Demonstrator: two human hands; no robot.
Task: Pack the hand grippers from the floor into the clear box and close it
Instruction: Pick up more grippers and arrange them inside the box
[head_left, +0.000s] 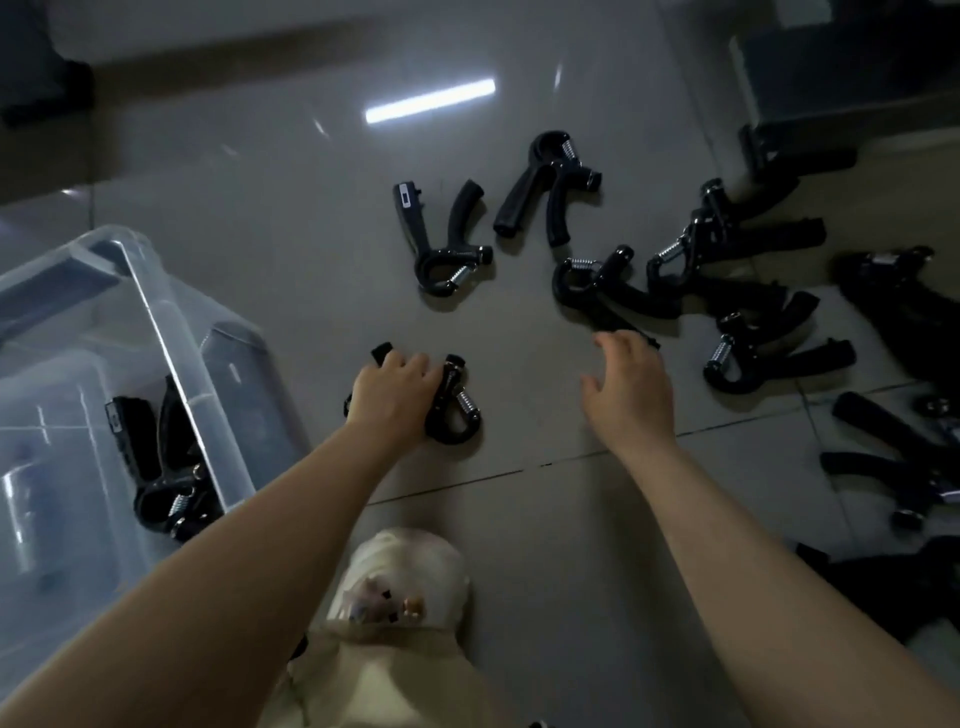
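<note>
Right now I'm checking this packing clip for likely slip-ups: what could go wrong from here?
1. The left hand covers only the handles of the nearest gripper; its spring end sticks out, so it may swing or slip when lifted.
2. The right hand reaches open toward an overlapping pile; pulling one gripper out could drag or scatter its neighbours.
3. Grippers already in the clear box lean against its wall, so more tossed in could stack unevenly and hinder closing.

Dim, soft, glare on floor (431, 101)
</note>
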